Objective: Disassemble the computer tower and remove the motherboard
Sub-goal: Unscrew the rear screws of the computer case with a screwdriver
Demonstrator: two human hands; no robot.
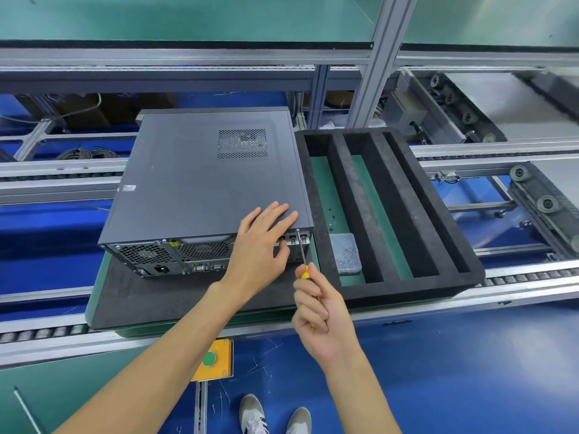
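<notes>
One computer tower (200,183) lies on its side on a dark mat (141,296) on the worktop, rear panel facing the person, long axis running 6 to 12 o'clock. One foam tray (391,214) with three slots sits at its 3 o'clock. The left hand (263,239) rests on the tower's near right corner, fingers straight. At its 5 o'clock, the right hand (319,314) grips one yellow-handled screwdriver (303,261), tip at the rear panel's upper right corner, pointing to 12 o'clock.

Head-worn view, forward and downward.
</notes>
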